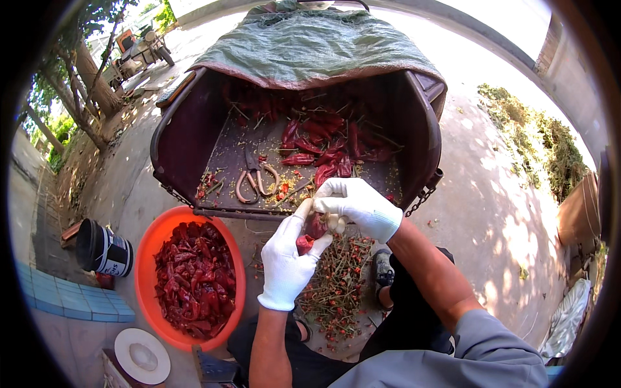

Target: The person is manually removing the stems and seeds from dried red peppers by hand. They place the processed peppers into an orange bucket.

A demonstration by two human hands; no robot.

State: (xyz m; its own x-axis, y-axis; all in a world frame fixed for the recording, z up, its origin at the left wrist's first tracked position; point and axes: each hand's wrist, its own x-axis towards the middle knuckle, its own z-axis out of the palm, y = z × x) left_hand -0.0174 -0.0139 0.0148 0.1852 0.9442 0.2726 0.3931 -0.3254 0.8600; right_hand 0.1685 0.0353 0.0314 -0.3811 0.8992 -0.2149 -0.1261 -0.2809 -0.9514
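Both my hands wear white gloves and meet in front of the cart bed's open edge. My left hand (286, 262) is closed around a dried red chili pepper (316, 226), which shows between its fingers and thumb. My right hand (362, 205) pinches at the pepper's upper end; its fingertips partly hide what they grip. Just beyond, the dark cart bed (223, 152) holds a heap of red chili peppers (323, 132), with seeds and stems scattered about. A pair of scissors (252, 183) lies there, handles toward me.
An orange tub (147, 278) full of red chilies stands left of my legs. Cut stems (333, 291) cover the ground between my feet. A green tarp (317, 48) drapes over the cart's far part. A black bucket (103, 247) lies at left.
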